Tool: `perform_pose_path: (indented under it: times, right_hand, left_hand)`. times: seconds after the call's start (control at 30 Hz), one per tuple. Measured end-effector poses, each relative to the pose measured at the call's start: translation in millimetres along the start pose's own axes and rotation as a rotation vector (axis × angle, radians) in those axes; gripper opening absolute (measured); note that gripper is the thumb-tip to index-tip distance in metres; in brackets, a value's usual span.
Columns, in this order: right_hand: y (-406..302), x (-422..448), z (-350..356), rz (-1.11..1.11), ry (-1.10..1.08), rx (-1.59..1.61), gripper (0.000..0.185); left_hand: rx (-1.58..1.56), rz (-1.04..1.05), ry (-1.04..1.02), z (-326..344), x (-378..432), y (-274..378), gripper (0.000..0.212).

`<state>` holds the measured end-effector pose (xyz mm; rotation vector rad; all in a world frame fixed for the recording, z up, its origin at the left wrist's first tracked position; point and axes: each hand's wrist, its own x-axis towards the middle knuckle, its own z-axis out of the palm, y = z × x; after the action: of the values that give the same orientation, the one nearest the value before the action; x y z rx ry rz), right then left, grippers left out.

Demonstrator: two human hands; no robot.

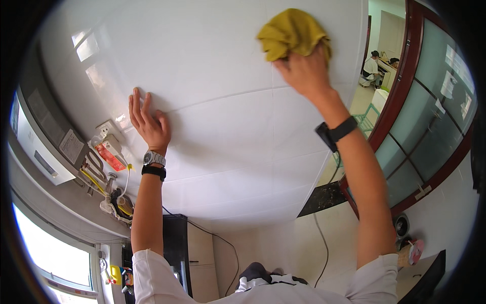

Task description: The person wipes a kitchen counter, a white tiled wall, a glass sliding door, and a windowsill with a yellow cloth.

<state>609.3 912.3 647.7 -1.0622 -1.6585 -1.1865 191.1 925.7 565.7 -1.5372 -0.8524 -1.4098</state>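
My right hand (305, 72) grips a bunched yellow cloth (292, 32) and presses it to a glossy white tiled wall (212, 64), high up near the wall's right edge. The fingers of that hand are partly hidden by the cloth. To the left, my left hand (150, 121) rests on the same tiles with fingers spread and holds nothing. A metal-banded watch (153, 157) and a black band are on the left wrist. The right wrist carries a black strap (341, 129).
Left of my left hand are a wall socket (108, 129) with a plugged-in adapter, pipes, and a wall-mounted appliance (49, 140). At right stands a red-framed glass door (417, 110); beyond it a person (372, 68) sits at a desk. A black cable (322, 243) trails across the floor.
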Motion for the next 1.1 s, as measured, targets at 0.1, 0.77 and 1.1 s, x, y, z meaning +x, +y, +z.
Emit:
perform_pose_path:
  times: [0.1, 0.77, 1.1]
  right_hand:
    - [23, -15, 0, 0.128, -0.051, -0.02, 0.062]
    - [-223, 37, 32, -0.127, -0.132, 0.566, 0.043]
    - [-20, 73, -15, 0.117, -0.22, 0.013, 0.046]
  left_hand:
    - [-0.005, 0.0, 0.0, -4, 2, -2, 0.058]
    - [-0.038, -0.027, -0.003, -1, -2, -9, 0.059]
    - [0.016, -0.06, -0.033, -7, -4, -6, 0.06]
